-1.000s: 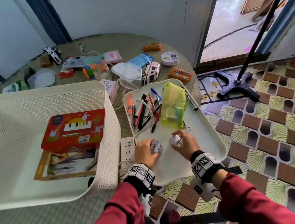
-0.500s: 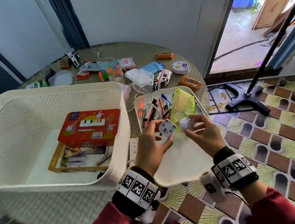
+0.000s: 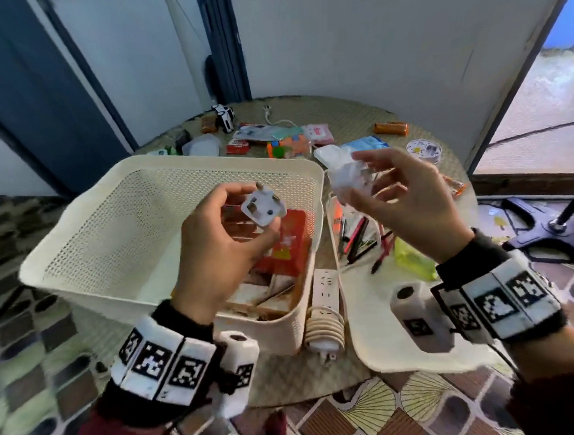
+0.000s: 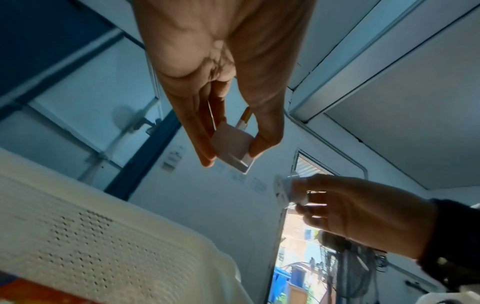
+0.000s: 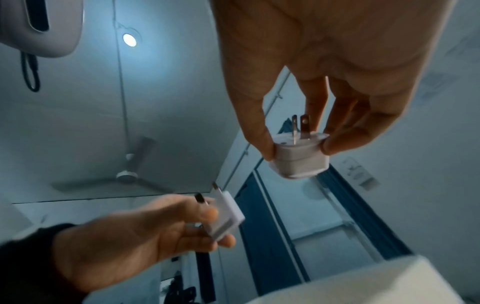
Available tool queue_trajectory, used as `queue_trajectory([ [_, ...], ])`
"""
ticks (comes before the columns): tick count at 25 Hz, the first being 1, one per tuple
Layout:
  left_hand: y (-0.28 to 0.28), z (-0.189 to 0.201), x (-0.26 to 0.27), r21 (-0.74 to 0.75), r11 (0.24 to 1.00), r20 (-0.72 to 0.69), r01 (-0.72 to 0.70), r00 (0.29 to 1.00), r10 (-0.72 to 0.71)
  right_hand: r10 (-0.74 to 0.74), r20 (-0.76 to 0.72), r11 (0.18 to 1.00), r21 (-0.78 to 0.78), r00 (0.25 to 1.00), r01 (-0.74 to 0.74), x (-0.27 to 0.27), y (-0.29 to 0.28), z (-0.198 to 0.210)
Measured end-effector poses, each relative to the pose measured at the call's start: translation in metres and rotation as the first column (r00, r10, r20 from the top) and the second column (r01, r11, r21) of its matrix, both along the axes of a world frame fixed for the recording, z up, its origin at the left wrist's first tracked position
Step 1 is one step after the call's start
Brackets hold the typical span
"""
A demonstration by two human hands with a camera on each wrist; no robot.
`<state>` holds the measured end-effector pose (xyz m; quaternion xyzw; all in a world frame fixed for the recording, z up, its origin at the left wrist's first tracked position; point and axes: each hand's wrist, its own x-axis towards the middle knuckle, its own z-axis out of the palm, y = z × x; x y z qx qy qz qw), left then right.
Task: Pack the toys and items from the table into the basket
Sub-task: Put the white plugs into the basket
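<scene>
White plastic fills both hands: the left hand pinches a three-pin plug adapter between thumb and fingertips, held in the air above the cream perforated basket, pins pointing up and away. The right hand grips a second, flat-pin plug adapter between thumb and fingers, raised above the far end of the white tray; in the head view this one is blurred. The two adapters are apart, not touching.

Inside the basket lie a red toy box and a flat picture box under it, both pushed against the right wall. Between basket and tray sits a white power strip with its cord coiled at the near end. On the tray are pens and markers and a yellow-green pouch, partly hidden by the right wrist.

Farther back on the woven table lie a black-and-white toy car, a colourful cube, a pink packet, an orange wrapper, a blue packet and a round white disc. A black stand base rests on the tiled floor to the right.
</scene>
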<state>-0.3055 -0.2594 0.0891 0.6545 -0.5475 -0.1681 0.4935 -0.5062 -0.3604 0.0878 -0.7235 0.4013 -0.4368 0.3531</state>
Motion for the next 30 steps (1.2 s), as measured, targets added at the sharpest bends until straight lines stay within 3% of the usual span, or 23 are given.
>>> queue_trajectory([
  [6, -0.017, 0.036, 0.085, 0.069, 0.997, 0.114, 0.040, 0.992, -0.047, 0.029, 0.097, 1.000, 0.008, 0.995, -0.030, 0.071, -0.005, 0.038],
  [11, -0.065, 0.043, 0.142, 0.258, 0.929, 0.247, 0.267, 0.911, -0.331, -0.060, 0.047, 0.998, 0.030, 0.997, 0.059, 0.132, -0.035, 0.045],
  [14, -0.092, 0.021, 0.170, 0.392, 0.795, 0.274, 0.462, 0.767, -0.580, -0.162, -0.015, 0.983, 0.088, 0.987, 0.162, 0.160, -0.054, 0.028],
  [17, -0.111, -0.021, 0.184, 0.578, 0.560, 0.250, 0.594, 0.524, -0.814, -0.237, -0.107, 0.952, 0.171, 0.966, 0.253, 0.183, -0.063, -0.005],
  [20, -0.116, -0.074, 0.182, 0.687, 0.337, 0.186, 0.644, 0.293, -0.938, -0.318, -0.167, 0.908, 0.229, 0.933, 0.350, 0.191, -0.058, -0.030],
  [22, -0.110, -0.107, 0.177, 0.722, 0.237, 0.139, 0.650, 0.200, -0.970, -0.313, -0.205, 0.904, 0.234, 0.928, 0.356, 0.191, -0.054, -0.041],
  [28, -0.084, -0.170, 0.157, 0.797, 0.077, 0.087, 0.599, 0.012, -0.996, -0.329, -0.304, 0.858, 0.299, 0.894, 0.418, 0.186, -0.049, -0.066],
  [30, -0.081, -0.182, 0.155, 0.807, 0.068, 0.099, 0.586, -0.021, -0.995, -0.330, -0.348, 0.860, 0.272, 0.878, 0.432, 0.183, -0.049, -0.069],
])
